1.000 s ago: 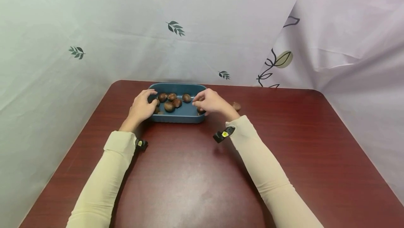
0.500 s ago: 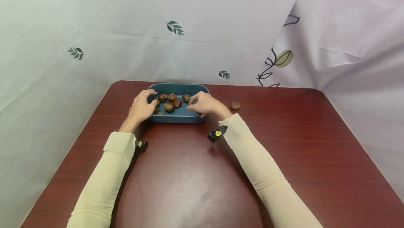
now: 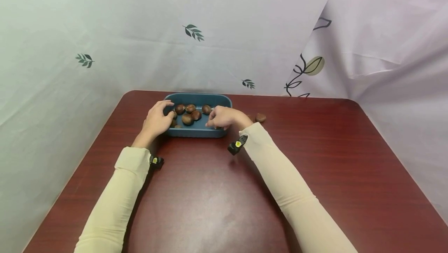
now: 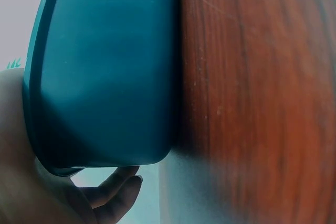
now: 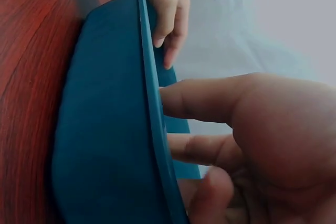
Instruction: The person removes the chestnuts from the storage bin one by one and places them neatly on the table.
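Nearest, at the lower edge of the head view, the left sleeve (image 3: pixel 108 202) and right sleeve (image 3: pixel 297 190) converge across the bare tabletop (image 3: pixel 196 190). Each wrist carries a black strapped camera, left unit (image 3: pixel 157 161) and right unit (image 3: pixel 235 148), located to face that hand's work.

The left hand (image 3: pixel 155 120), left of centre, is curled over the end of the blue tray (image 3: pixel 196 132), some fingers outside the wall; this grip presumably braces the tray against sliding. The right hand (image 3: pixel 224 116), at centre, is bent over the opposite end with its fingertips inside. The near wall conceals them in the right wrist view; whether they hold anything cannot be told.

The tray sits flat at upper centre, near the table's far edge. Several brown chestnuts (image 3: pixel 187 119) lie loose on its floor, mostly toward the left; the raised walls likely stop them rolling off. One stray chestnut (image 3: pixel 260 118) rests outside, right of the tray.

Beyond, a leaf-patterned cloth (image 3: pixel 224 31) fills the upper frame.
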A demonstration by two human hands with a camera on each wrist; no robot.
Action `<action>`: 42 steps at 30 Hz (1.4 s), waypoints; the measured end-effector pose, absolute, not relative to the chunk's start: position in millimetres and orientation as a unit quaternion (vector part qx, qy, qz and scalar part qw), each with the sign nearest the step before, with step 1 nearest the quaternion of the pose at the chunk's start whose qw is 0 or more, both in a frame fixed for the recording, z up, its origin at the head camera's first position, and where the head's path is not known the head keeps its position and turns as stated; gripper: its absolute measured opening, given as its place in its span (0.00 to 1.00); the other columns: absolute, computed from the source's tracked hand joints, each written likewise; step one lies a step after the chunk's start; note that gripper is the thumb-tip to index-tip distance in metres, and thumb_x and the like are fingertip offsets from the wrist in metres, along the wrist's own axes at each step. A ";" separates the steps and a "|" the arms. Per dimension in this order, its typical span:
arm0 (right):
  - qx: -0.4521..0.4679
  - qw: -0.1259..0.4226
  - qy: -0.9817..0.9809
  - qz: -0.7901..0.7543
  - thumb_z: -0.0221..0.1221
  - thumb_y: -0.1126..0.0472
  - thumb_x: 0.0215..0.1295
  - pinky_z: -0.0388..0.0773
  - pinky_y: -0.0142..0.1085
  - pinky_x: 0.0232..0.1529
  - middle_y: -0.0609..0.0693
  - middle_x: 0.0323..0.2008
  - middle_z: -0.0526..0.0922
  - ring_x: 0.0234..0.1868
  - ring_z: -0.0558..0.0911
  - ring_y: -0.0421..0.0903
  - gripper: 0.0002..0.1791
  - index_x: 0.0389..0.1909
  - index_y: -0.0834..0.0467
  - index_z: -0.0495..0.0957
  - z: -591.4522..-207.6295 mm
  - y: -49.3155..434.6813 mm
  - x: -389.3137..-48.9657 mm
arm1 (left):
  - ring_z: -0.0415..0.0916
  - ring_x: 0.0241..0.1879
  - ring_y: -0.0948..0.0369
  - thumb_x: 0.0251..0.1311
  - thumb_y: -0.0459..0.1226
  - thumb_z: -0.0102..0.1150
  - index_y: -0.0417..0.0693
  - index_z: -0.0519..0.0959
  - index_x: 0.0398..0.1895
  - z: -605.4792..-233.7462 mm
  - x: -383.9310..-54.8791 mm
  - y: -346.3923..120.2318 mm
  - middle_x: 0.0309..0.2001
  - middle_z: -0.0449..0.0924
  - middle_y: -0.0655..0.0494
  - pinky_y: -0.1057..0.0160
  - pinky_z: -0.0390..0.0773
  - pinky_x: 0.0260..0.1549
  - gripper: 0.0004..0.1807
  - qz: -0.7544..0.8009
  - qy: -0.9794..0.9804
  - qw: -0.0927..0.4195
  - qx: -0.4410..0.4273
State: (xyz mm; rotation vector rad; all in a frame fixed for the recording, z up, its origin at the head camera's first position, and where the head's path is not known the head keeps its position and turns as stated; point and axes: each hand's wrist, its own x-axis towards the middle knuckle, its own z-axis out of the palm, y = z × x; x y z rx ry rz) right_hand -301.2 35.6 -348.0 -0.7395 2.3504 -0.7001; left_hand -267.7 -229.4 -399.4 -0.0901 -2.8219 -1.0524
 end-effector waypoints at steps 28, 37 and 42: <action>-0.296 0.338 0.831 -0.327 0.56 0.59 0.72 0.65 0.33 0.25 0.46 0.27 0.79 0.20 0.66 0.40 0.16 0.55 0.60 0.81 -359.7 28.5 -310.2 | 0.55 0.72 0.43 0.70 0.40 0.48 0.49 0.69 0.70 -400.7 -268.2 -229.6 0.74 0.59 0.49 0.30 0.59 0.58 0.25 -0.348 -0.935 0.066 -0.029; -0.243 0.324 0.800 -0.444 0.65 0.61 0.64 0.74 0.33 0.28 0.52 0.32 0.83 0.27 0.77 0.43 0.18 0.52 0.65 0.80 -361.3 33.3 -307.2 | 0.55 0.72 0.43 0.71 0.40 0.48 0.48 0.69 0.70 -400.8 -267.7 -229.6 0.74 0.59 0.49 0.30 0.59 0.58 0.25 -0.350 -0.934 0.064 -0.030; -0.223 0.294 0.792 -0.485 0.67 0.60 0.62 0.82 0.36 0.36 0.55 0.36 0.85 0.33 0.84 0.45 0.14 0.45 0.63 0.81 -360.8 37.7 -306.1 | 0.55 0.72 0.43 0.71 0.40 0.48 0.48 0.69 0.70 -400.2 -268.6 -231.0 0.74 0.59 0.49 0.30 0.59 0.58 0.25 -0.350 -0.934 0.064 -0.029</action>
